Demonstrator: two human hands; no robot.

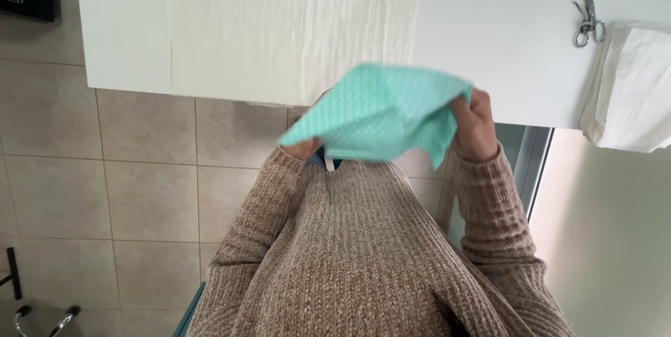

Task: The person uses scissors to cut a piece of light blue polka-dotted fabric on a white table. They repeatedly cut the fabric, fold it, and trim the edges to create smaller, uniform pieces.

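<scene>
I hold a mint-green patterned cloth up between both hands, just in front of the near edge of a white table. My right hand grips its right edge, fingers closed on the fabric. Most of my left hand is hidden behind the cloth's lower left corner, which it holds. The cloth sags and blurs in the middle. Brown knitted sleeves and the front of my sweater fill the lower half of the view.
A cream cloth sheet lies flat on the table, reaching its near edge. Scissors rest at the far right beside a stack of pale folded cloths that overhangs the edge. Beige floor tiles lie below left.
</scene>
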